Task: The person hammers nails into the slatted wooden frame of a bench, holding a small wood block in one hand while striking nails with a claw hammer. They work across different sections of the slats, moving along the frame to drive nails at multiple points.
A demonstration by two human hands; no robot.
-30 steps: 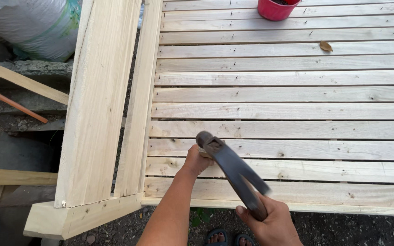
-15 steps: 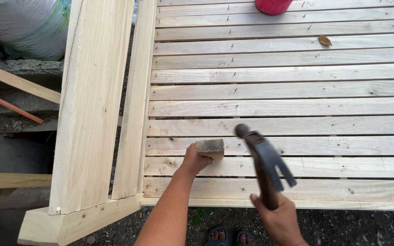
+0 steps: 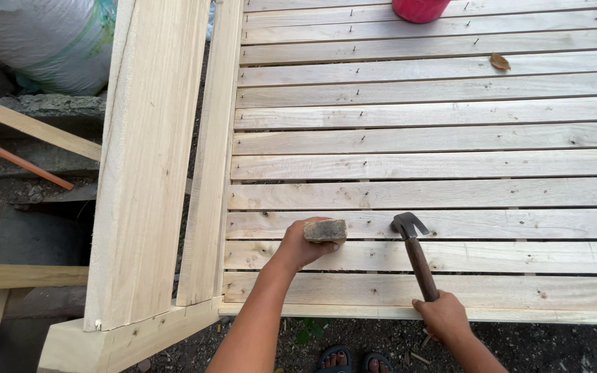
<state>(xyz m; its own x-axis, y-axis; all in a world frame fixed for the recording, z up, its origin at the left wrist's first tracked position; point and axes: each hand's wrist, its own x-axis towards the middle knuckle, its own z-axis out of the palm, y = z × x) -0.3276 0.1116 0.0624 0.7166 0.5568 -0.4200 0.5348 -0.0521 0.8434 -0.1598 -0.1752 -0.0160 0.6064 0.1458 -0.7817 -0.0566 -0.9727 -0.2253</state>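
My left hand [image 3: 297,247] grips a small grey-brown block [image 3: 325,230] and presses it down on a pale wooden slat [image 3: 485,224] near the slatted platform's left end. My right hand [image 3: 442,315] holds the wooden handle of a claw hammer [image 3: 414,252] at its lower end. The hammer's dark metal head rests low over the same slat, a little to the right of the block, claw pointing right. Small nails stick up from several slats farther back.
A tall pale timber frame [image 3: 150,159] runs along the platform's left side. A red cup [image 3: 419,9] stands at the far edge, a dry leaf [image 3: 499,61] near it. A white sack [image 3: 43,41], loose planks [image 3: 32,128] and a thin orange-brown pipe [image 3: 19,160] lie at left. My sandalled feet [image 3: 350,360] stand on dirt below.
The hammer has swung down from a raised position beside the block to the slat right of it. My left hand has kept the block in place on the slat.
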